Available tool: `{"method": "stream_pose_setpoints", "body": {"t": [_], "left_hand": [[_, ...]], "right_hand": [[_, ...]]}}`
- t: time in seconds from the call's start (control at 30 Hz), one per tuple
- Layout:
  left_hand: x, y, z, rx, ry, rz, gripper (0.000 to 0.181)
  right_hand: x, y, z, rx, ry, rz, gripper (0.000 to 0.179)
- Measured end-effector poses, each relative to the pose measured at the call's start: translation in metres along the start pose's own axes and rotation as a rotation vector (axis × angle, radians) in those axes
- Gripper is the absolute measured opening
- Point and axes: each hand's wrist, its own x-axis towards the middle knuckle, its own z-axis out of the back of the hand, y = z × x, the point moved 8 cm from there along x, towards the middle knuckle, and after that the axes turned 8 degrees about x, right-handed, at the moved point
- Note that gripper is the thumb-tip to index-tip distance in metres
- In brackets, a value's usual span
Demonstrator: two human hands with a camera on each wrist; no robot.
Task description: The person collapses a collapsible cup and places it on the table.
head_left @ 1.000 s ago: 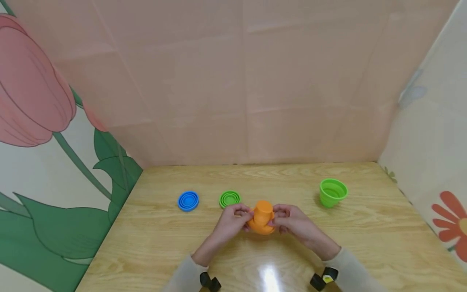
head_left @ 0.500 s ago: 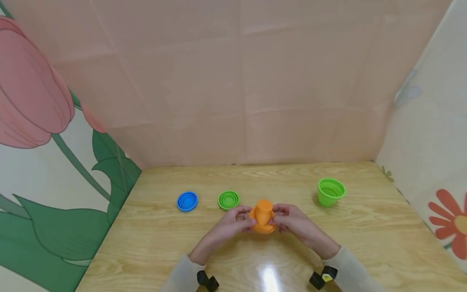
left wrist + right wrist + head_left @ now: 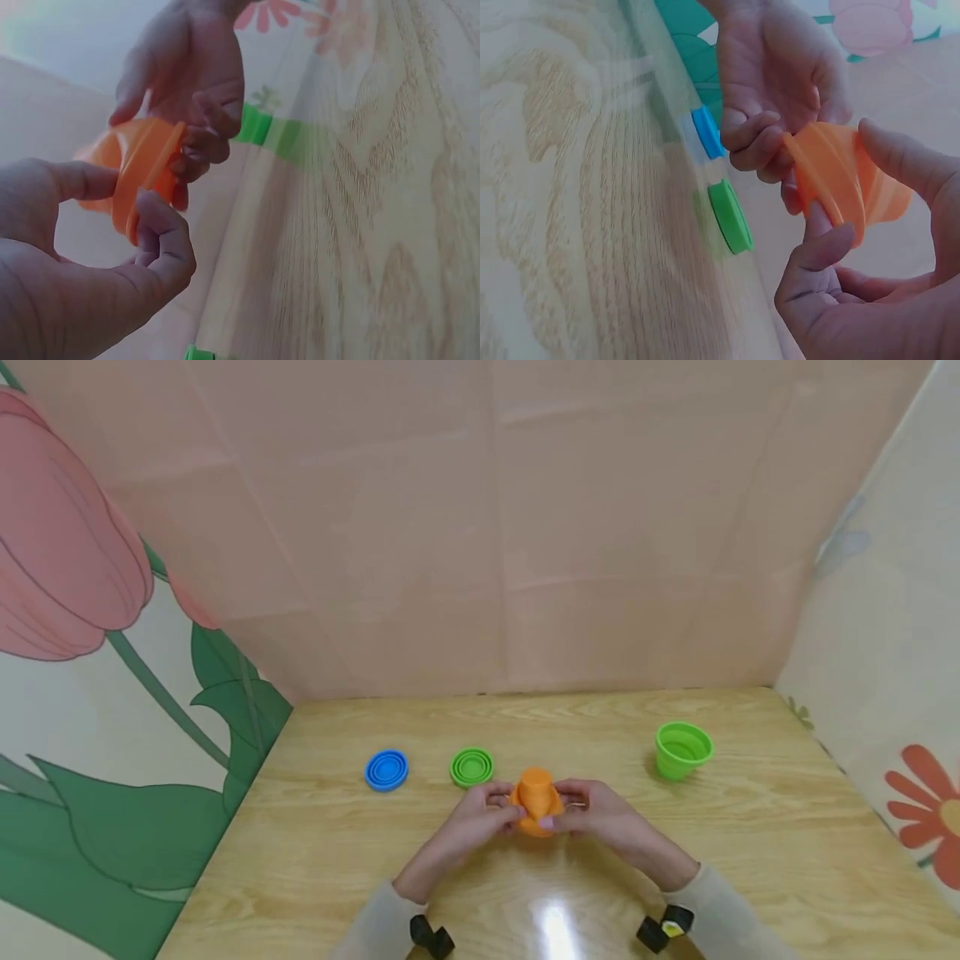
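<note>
An orange collapsible cup (image 3: 536, 785), soft and partly folded, is held between both hands above the table, its narrow end upward and its rim downward. My left hand (image 3: 480, 816) pinches its rim on the left side, thumb outside and fingers under the edge, as the left wrist view shows on the cup (image 3: 142, 169). On the opposite side my right hand (image 3: 603, 818) pinches the rim, its thumb pressing the wall of the cup (image 3: 832, 176). Just beyond the left hand lies a green collapsible cup (image 3: 472, 767), folded flat.
A blue collapsible cup (image 3: 387, 770) lies folded flat at the left. At the right stands a light green cup (image 3: 683, 750), expanded and upright. The wooden table (image 3: 330, 860) meets a pink-covered back wall (image 3: 390, 543) and printed side panels.
The orange cup has shifted slightly left and its wall is bent differently. My right thumb has moved further inward over its front. The other cups stay in place on the table.
</note>
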Motion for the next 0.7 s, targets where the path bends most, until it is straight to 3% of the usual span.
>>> {"method": "stream_pose_setpoints", "body": {"t": [0.2,0.33,0.7], "left_hand": [[0.001,-0.008,-0.001,-0.007,-0.062,-0.028,0.049],[-0.003,-0.006,-0.003,0.005,-0.072,-0.024,0.048],[-0.006,-0.009,-0.005,0.055,-0.087,-0.062,0.039]], "right_hand": [[0.000,0.009,0.006,-0.063,-0.133,0.071,0.071],[-0.004,0.013,0.004,-0.143,-0.178,0.128,0.067],[-0.005,0.015,0.007,-0.134,-0.175,0.135,0.064]]}}
